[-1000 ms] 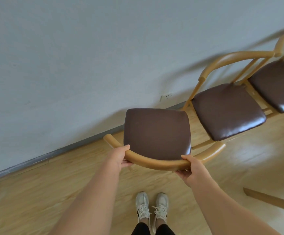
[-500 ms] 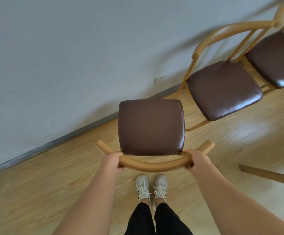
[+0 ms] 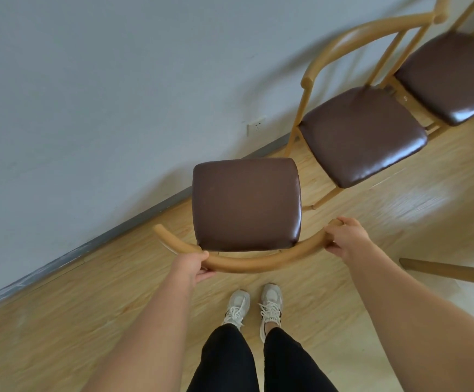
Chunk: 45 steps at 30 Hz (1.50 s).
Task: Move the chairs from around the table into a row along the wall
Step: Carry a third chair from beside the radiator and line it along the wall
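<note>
Chair (image 3: 245,203) in hand sits straight ahead of the person, seat facing the wall (image 3: 102,80), curved backrest rail (image 3: 244,260) nearest the body. Left hand (image 3: 192,265) is wrapped around the rail left of centre, fingers curled underneath; right hand (image 3: 346,239) is closed over the rail close to its right end. Rail runs left to right across the view, roughly square to the person but skewed against the baseboard (image 3: 134,219), which slants from near left to far right. Both hands are about equally close to the chair, so either can steer. Seat's front edge is near the baseboard; cannot tell if the legs touch the floor, they are hidden under the seat. Second chair (image 3: 363,134) stands just right and farther along the wall, back toward the wall, with a third chair (image 3: 453,75) beyond it at far right. Judgement: the held chair likely needs turning around so its back meets the wall, then sliding right into the gap beside the second chair. Floor (image 3: 60,321) is smooth light wood plank, glare at right, should slide easily. Wall outlet (image 3: 256,125) low on the wall behind the gap. Wooden piece (image 3: 450,273) juts in at near right, maybe table or another chair, unclear. White sneakers (image 3: 254,308) stand together just behind the rail.
</note>
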Motion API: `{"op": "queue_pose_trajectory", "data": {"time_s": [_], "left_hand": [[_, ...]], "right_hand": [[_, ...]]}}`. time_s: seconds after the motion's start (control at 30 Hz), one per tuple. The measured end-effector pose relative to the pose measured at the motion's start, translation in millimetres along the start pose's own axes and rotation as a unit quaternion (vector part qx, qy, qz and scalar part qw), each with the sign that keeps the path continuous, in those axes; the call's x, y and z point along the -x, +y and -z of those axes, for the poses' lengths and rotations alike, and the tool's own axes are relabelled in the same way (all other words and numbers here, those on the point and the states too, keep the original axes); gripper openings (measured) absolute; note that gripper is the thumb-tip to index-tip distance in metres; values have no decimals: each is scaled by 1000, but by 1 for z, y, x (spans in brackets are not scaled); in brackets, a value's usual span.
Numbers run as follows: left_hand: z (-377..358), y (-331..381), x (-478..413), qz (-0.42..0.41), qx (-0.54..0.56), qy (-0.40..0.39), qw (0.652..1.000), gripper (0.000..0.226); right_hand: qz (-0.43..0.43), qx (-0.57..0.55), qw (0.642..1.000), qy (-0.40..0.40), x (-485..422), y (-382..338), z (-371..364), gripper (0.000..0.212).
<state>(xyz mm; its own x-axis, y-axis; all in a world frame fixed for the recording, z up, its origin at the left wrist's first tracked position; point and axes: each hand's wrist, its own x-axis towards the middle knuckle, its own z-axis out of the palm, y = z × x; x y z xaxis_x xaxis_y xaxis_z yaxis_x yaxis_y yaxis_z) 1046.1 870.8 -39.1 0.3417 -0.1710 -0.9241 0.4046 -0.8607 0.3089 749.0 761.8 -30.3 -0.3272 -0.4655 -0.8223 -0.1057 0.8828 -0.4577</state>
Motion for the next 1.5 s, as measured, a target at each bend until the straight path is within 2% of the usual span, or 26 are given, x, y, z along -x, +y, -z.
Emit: {"op": "queue_pose_trajectory", "data": {"time_s": [0.13, 0.3, 0.4, 0.53, 0.77, 0.9, 1.0, 1.1, 1.17, 1.23, 1.3, 1.37, 1.4, 1.43, 1.5], "left_hand": [[11, 11, -9, -13, -38, -1, 999, 41], [28, 48, -30, -44, -111, 2, 993, 38], [36, 76, -43, -63, -172, -8, 983, 42], [41, 110, -52, -107, -265, -6, 958, 42], [37, 162, -69, -221, -396, 8, 891, 27], [30, 167, -69, -275, -406, -14, 872, 30], [34, 155, -64, -268, -392, -28, 880, 31], [46, 121, -53, -188, -336, -78, 920, 26], [54, 90, -42, -137, -332, -134, 924, 24], [58, 65, -33, -131, -329, -168, 920, 27], [56, 55, -29, -153, -342, -162, 913, 25], [55, 58, -28, -167, -387, -137, 896, 18], [55, 60, -30, -166, -401, -130, 892, 17], [56, 63, -32, -165, -409, -126, 888, 17], [58, 71, -37, -175, -432, -113, 877, 19]], "right_hand": [[-27, -1, 1000, 12, 9, 18, -7, 61], [-96, -8, 994, 43, 20, 53, -23, 52], [-159, -28, 985, 52, 32, 80, -44, 37], [-203, -27, 978, 33, 56, 110, -82, 3], [-308, -125, 943, 11, 105, 133, -149, 18], [-290, -170, 942, 10, 128, 135, -176, 28], [-278, -163, 947, 8, 138, 137, -184, 37], [-235, -124, 964, 20, 139, 136, -182, 38], [-200, -90, 976, 9, 141, 133, -180, 33], [-157, -63, 986, 8, 144, 133, -180, 32], [-133, -49, 989, 40, 153, 129, -177, 35], [-88, 108, 990, 31, 169, 126, -181, 38], [-82, 147, 986, 23, 173, 126, -183, 37], [-57, 151, 987, 2, 174, 125, -185, 36], [-80, 142, 987, -12, 176, 120, -192, 33]]}}
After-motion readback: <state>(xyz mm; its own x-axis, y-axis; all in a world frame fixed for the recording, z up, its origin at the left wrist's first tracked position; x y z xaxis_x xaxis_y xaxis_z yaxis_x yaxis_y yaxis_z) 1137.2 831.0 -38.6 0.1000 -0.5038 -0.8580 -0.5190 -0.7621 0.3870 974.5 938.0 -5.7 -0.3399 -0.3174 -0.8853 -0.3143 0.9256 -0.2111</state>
